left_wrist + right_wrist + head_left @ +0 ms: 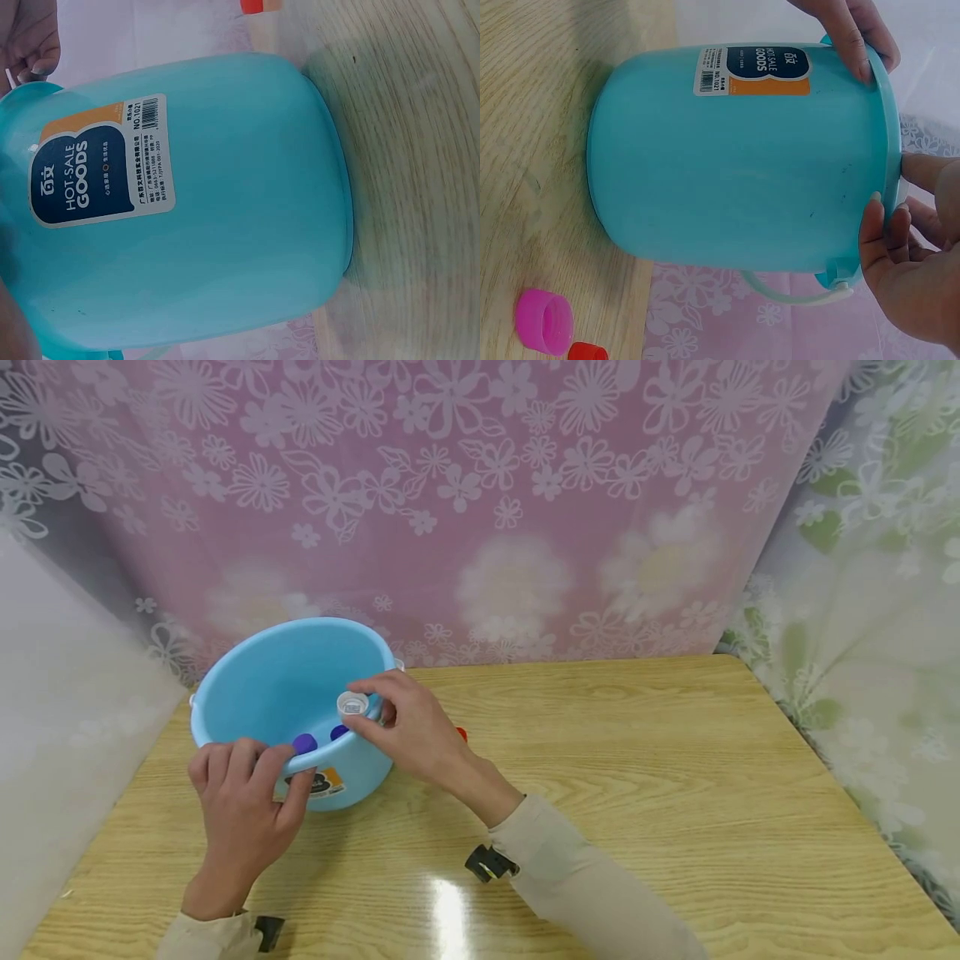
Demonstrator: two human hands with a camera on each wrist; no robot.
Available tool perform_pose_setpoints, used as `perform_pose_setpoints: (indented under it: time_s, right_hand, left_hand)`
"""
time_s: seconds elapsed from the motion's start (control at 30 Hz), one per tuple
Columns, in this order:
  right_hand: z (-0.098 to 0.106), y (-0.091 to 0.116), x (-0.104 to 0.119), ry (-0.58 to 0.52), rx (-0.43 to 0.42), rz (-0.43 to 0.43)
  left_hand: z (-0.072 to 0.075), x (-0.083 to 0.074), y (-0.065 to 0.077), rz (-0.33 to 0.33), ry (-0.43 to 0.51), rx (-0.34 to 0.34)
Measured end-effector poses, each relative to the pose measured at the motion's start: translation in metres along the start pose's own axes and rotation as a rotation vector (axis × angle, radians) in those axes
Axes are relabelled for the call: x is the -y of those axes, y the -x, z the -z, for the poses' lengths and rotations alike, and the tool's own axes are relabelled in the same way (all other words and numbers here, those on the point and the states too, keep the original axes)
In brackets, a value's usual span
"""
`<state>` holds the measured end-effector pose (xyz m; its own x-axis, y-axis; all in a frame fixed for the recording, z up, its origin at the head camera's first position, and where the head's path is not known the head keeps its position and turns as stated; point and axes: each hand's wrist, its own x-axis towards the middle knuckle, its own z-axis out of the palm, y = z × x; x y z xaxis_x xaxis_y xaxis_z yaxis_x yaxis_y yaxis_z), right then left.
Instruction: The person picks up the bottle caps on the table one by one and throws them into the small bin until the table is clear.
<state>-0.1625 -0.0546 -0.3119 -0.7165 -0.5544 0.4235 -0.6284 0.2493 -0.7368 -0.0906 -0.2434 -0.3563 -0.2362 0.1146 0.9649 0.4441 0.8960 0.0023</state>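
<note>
A light blue bucket [292,635] with a label on its side [101,161] stands on the table, its mouth facing up. My left hand [243,793] grips the near rim, fingers over the edge and thumb outside. At the right side of the rim, my right hand [408,722] pinches a small white bottle cap [352,704] between thumb and forefinger, over the bucket's mouth. Two purple caps, one [303,743] beside the left fingers and another [340,732] below the white cap, show inside the bucket. In the right wrist view the right hand [915,251] hides the white cap.
Right of the bucket, a pink cap [544,322] and a red cap [589,352] lie on the wood-grain table [637,777]. From the head, the red one is mostly behind the right wrist. A pink flowered curtain [465,527] hangs along the table's back edge.
</note>
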Motion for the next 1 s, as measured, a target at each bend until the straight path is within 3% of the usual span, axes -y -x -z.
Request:
perform_pose_setpoints:
  time_s: [0.6, 0.83, 1.0]
  right_hand:
    - [0.002, 0.004, -0.003, -0.042, -0.01, 0.002]
    - [0.012, 0.006, -0.004, -0.218, 0.006, -0.008]
    - [0.021, 0.006, -0.013, -0.228, -0.035, -0.028]
  left_hand:
    - [-0.003, 0.0, 0.002, -0.004, 0.004, -0.013]
    - [-0.003, -0.001, 0.001, -0.003, 0.005, -0.024]
    - [-0.003, -0.001, 0.0, 0.008, 0.004, -0.036]
